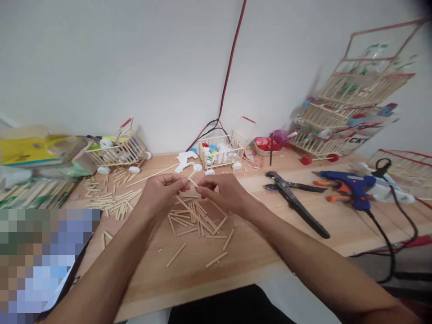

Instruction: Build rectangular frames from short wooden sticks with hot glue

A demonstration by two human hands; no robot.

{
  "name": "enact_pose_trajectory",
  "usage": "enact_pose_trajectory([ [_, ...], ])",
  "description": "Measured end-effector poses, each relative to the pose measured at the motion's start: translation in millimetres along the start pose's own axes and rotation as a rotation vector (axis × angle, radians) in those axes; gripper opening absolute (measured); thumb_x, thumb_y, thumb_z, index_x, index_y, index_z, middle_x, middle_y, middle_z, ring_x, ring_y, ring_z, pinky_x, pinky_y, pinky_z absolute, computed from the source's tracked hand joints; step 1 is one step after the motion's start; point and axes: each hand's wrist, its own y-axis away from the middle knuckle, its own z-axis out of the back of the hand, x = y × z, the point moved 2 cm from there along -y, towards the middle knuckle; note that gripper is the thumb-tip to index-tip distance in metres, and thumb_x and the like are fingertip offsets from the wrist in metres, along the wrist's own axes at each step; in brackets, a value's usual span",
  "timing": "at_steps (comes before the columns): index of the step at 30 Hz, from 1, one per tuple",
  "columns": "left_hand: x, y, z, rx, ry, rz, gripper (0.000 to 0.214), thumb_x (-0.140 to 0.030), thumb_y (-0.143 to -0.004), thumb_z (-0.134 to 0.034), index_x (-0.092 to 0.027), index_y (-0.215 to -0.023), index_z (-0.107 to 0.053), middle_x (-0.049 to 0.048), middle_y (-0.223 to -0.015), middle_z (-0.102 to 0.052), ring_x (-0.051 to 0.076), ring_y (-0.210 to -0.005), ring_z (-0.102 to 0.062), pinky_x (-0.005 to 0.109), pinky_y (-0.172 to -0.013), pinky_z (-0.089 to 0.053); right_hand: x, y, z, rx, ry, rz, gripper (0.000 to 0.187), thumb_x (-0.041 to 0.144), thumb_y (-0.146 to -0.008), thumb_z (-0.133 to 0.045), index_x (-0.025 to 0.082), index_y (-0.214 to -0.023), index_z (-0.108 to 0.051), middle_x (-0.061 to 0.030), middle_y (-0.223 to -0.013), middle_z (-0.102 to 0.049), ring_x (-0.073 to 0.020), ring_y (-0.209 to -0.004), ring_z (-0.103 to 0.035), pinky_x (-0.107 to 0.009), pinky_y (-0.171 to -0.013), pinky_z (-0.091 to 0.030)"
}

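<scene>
My left hand (162,191) and my right hand (225,191) meet over the middle of the wooden table (256,252). Both pinch a thin wooden stick (192,181) between thumb and fingertips. The stick carries a small white bottle cap (197,167) at its far end. Directly below my hands lies a loose heap of short cut sticks (195,220).
Black cutting pliers (295,202) and a blue glue gun (354,186) with a black cord lie to the right. Small stick-built carts (221,150) (116,148) stand at the back, with a stack of them at the far right. More cut sticks (111,200) lie to the left.
</scene>
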Motion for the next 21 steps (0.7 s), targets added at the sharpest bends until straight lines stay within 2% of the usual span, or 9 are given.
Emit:
enact_pose_trajectory([
  [4, -2.5, 1.3, -2.2, -0.043, -0.067, 0.0, 0.015, -0.03, -0.064, -0.07, -0.016, -0.064, -0.071, 0.0009, -0.062, -0.067, 0.012, -0.061, -0.054, 0.023, -0.059, -0.039, -0.2, 1.5, -2.2, -0.012, 0.088, 0.031, 0.024, 0.022, -0.089, -0.053, 0.016, -0.071, -0.068, 0.0008, -0.066, -0.063, -0.0085, -0.06, -0.049, -0.022, -0.06, -0.031],
  [10, -5.5, 2.7, -3.7, -0.03, -0.098, -0.007, 0.015, -0.03, -0.061, -0.071, -0.016, -0.065, -0.072, 0.0016, -0.063, -0.069, 0.015, -0.064, -0.058, 0.025, -0.066, -0.042, 1.7, 1.3, -2.4, 0.007, 0.109, 0.038, 0.024, 0.017, -0.088, -0.051, 0.014, -0.069, -0.066, 0.0013, -0.064, -0.061, -0.008, -0.058, -0.046, -0.022, -0.058, -0.028],
  [21, -4.0, 3.7, -3.9, -0.019, -0.11, 0.019, 0.017, -0.031, -0.061, -0.07, -0.015, -0.066, -0.072, 0.0026, -0.065, -0.069, 0.016, -0.065, -0.059, 0.027, -0.066, -0.043, 2.4, 0.0, -3.6, 0.006, 0.124, 0.002, 0.022, 0.017, -0.086, -0.053, 0.014, -0.068, -0.066, 0.0016, -0.062, -0.06, -0.0074, -0.057, -0.043, -0.023, -0.057, -0.025],
])
